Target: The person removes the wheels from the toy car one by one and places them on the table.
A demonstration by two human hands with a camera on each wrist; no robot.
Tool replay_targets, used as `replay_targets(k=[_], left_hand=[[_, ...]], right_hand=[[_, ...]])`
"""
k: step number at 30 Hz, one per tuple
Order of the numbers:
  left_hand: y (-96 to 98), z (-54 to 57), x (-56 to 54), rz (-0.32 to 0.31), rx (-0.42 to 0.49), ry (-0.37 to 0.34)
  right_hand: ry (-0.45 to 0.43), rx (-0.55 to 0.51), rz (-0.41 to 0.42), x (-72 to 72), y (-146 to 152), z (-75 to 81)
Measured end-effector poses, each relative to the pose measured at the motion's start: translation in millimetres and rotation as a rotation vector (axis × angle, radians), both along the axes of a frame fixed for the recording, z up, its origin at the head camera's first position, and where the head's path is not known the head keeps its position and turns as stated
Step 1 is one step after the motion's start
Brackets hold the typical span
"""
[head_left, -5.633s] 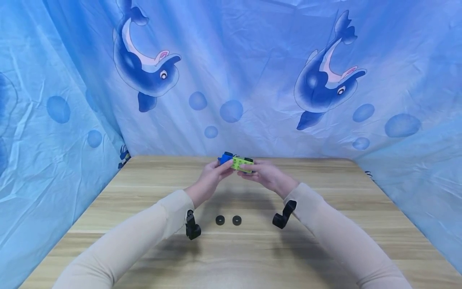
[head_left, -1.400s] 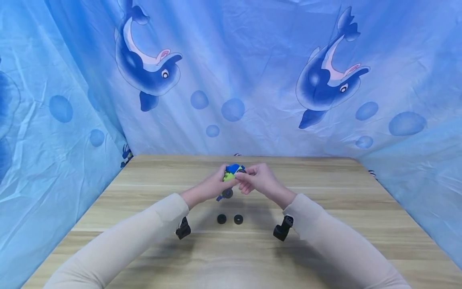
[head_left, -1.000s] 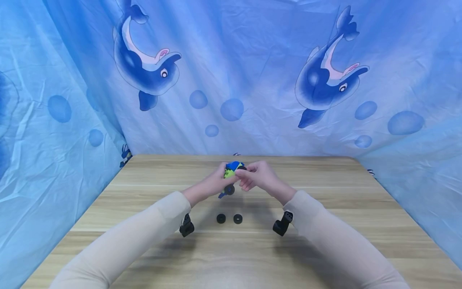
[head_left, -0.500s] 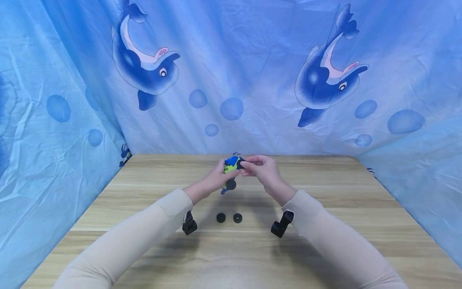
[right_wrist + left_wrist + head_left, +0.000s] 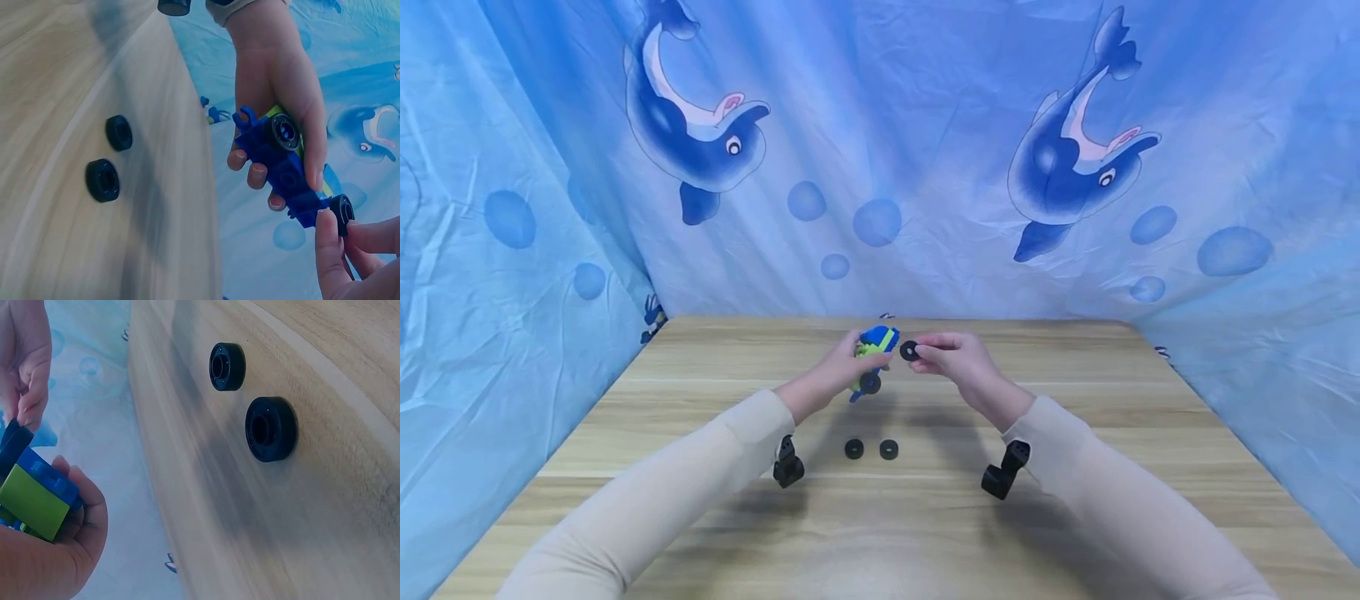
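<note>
A toy car of blue and lime-green building bricks (image 5: 878, 337) is gripped in my left hand (image 5: 831, 377), above the far part of the table. One black wheel (image 5: 275, 132) sits on the car's side near the wrist end. My right hand (image 5: 970, 371) pinches another black wheel (image 5: 905, 353) between thumb and fingers. In the head view a small gap separates that wheel from the car; in the right wrist view it overlaps the car's far end. Fingers hide part of the car.
Two loose black wheels lie flat side by side on the wooden table (image 5: 700, 467), the left wheel (image 5: 847, 450) and the right wheel (image 5: 882, 451). A blue dolphin-print curtain (image 5: 955, 150) stands behind the table and along both sides.
Earlier both hands held the car sideways; the left hand then turned it end-up. Over the last half second, my right hand has moved right, taking the wheel from against the car to apart from it.
</note>
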State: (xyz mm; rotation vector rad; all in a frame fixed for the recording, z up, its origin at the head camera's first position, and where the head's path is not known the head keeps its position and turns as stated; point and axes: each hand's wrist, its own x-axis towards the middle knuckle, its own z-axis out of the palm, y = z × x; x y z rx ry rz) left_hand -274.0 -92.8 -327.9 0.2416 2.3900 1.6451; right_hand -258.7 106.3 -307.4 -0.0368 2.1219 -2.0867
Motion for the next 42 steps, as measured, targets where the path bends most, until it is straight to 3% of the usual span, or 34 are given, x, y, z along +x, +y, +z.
replay_targets(k=[7,17,36,42], left_hand=[[-2.3,-8.3,0.7,0.023,0.001,-0.001],[-3.1,-11.0,2.4,0.053,-0.024,-0.009],[-2.4,-17.9,4.8,0.004,-0.049,0.011],[-3.2,-19.7,5.2,0.006,-0.047,0.01]], right_hand=[[-0.048,0.035,0.034,3.4,11,-13.8],[-0.066,0.093,0.124,4.5,26,-39.3],[-0.182,0.219,0.129,3.9,35,-74.1],[-0.158,0.268,0.149,7.9,33,-80.6]])
